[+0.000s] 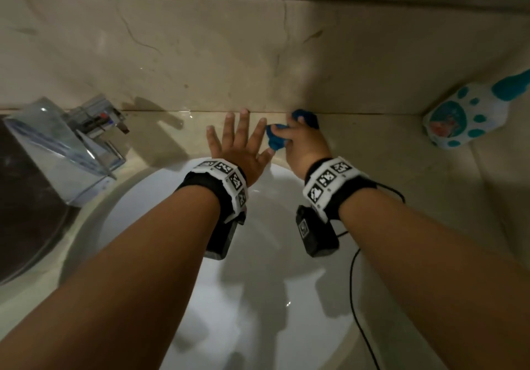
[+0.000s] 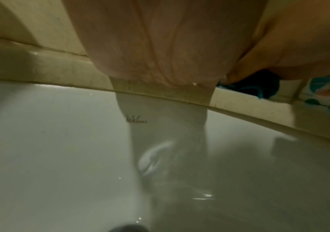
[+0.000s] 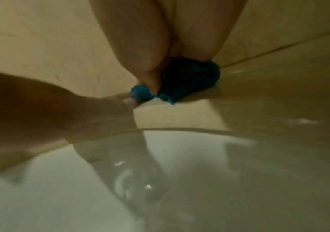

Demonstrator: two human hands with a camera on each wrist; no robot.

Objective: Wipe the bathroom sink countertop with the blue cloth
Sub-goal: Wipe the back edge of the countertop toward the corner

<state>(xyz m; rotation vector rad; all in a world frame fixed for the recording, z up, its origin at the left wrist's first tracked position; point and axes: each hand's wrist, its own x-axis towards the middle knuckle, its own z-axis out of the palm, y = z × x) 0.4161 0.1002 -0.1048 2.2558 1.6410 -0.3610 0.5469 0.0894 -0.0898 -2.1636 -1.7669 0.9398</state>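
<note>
cloth bunched, axis unclear, gripped by right hand

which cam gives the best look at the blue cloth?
Right wrist: the blue cloth sits bunched under the right hand on the countertop, close and central. Head shows only blue bits poking out around that hand. Left wrist catches a dark sliver at the edge.
</note>
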